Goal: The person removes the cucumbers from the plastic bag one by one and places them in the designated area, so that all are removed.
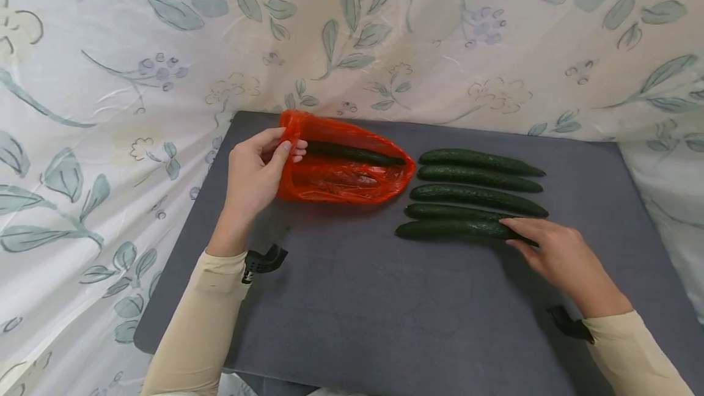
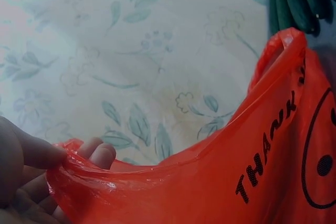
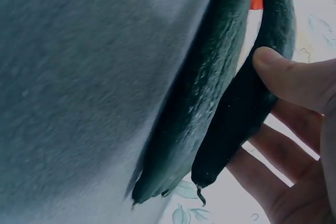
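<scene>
My left hand (image 1: 255, 170) pinches the left rim of a thin red plastic bag (image 1: 352, 194), its thumb and fingers curled over the film. The bag's mouth gapes, and a cucumber (image 1: 354, 153) lies inside. Black lettering shows on the bag in the left wrist view. At the right, my right hand (image 1: 558, 252) grips the nearest cucumber (image 3: 236, 129) by its stem end, thumb on one side and fingers on the other. Close beside it lies another long cucumber (image 3: 199, 82). Several more cucumbers (image 1: 478, 196) lie side by side behind, to the right of the bag.
A dark grey table (image 1: 352, 304) lies under everything. Behind and around it hangs a pale cloth (image 1: 385, 35) with leaf patterns. Black wrist mounts (image 1: 264, 261) sit on the sleeves.
</scene>
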`<control>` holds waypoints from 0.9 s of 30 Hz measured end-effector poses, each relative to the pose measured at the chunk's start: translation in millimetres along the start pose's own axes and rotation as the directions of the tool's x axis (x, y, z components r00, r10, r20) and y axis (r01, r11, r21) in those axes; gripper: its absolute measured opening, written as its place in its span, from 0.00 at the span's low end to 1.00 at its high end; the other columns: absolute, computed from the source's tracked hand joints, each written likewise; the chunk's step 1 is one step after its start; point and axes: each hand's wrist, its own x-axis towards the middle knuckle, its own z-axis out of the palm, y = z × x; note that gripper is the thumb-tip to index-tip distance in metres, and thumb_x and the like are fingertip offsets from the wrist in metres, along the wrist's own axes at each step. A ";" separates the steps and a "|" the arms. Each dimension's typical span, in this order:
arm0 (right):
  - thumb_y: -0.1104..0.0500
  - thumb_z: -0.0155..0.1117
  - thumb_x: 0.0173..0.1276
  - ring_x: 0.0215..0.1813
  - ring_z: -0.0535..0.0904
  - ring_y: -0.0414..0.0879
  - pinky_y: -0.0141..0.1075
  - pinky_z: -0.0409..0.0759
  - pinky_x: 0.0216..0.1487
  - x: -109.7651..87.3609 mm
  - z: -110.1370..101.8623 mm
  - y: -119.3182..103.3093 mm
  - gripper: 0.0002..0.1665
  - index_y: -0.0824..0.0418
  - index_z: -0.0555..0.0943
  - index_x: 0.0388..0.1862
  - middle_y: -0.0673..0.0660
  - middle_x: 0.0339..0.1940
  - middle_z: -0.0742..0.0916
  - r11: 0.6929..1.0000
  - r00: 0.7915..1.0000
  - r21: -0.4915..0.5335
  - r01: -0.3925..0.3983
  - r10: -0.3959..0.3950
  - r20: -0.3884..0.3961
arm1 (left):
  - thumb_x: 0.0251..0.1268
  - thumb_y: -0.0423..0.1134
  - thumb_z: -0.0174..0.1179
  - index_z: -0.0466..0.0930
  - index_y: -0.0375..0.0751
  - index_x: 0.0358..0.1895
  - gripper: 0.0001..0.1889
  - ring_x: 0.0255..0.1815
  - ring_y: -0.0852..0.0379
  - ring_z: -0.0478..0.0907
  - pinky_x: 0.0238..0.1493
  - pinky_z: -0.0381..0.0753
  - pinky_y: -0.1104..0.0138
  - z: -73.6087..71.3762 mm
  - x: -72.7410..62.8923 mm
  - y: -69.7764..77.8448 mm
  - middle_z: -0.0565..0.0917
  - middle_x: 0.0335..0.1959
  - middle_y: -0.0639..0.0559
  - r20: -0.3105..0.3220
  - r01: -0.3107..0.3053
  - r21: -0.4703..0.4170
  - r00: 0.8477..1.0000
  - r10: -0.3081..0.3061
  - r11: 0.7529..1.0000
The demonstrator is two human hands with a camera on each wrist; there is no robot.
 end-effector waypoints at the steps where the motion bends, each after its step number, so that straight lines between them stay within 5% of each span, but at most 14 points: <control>1: 0.71 0.89 0.45 0.40 0.90 0.60 0.53 0.87 0.28 -2.0 1.0 1.2 0.39 0.64 0.89 0.61 0.65 0.50 0.92 1.000 1.000 -0.005 -0.004 0.004 0.008 | 0.82 0.30 0.61 0.87 0.31 0.61 0.13 0.42 0.53 0.92 0.55 0.89 0.65 0.1 0.0 0.0 0.92 0.46 0.42 0.000 -0.001 0.000 1.000 0.001 1.000; 7: 0.68 0.90 0.45 0.34 0.89 0.59 0.54 0.85 0.24 -10.9 6.9 9.6 0.38 0.63 0.90 0.59 0.65 0.47 0.92 0.999 0.999 -0.044 -0.026 0.028 0.036 | 0.82 0.29 0.61 0.87 0.31 0.62 0.13 0.42 0.54 0.92 0.56 0.89 0.58 0.1 0.0 -0.1 0.92 0.46 0.42 -0.007 -0.002 0.004 1.000 0.002 1.000; 17: 0.66 0.89 0.49 0.33 0.88 0.60 0.57 0.84 0.24 -17.9 14.8 14.7 0.33 0.63 0.91 0.58 0.66 0.46 0.92 0.995 0.994 -0.068 -0.073 0.078 0.082 | 0.81 0.28 0.61 0.87 0.28 0.60 0.12 0.43 0.42 0.92 0.52 0.90 0.65 1.8 1.0 -1.2 0.92 0.45 0.40 -0.005 -0.016 -0.038 1.000 0.016 0.999; 27: 0.64 0.89 0.50 0.40 0.88 0.65 0.62 0.85 0.30 -22.3 18.1 16.4 0.33 0.64 0.90 0.58 0.68 0.49 0.91 0.990 0.988 -0.085 -0.109 0.117 0.101 | 0.81 0.29 0.61 0.87 0.29 0.59 0.12 0.41 0.54 0.92 0.54 0.90 0.59 1.3 1.0 -1.7 0.92 0.45 0.41 -0.011 -0.019 -0.024 1.000 0.018 1.000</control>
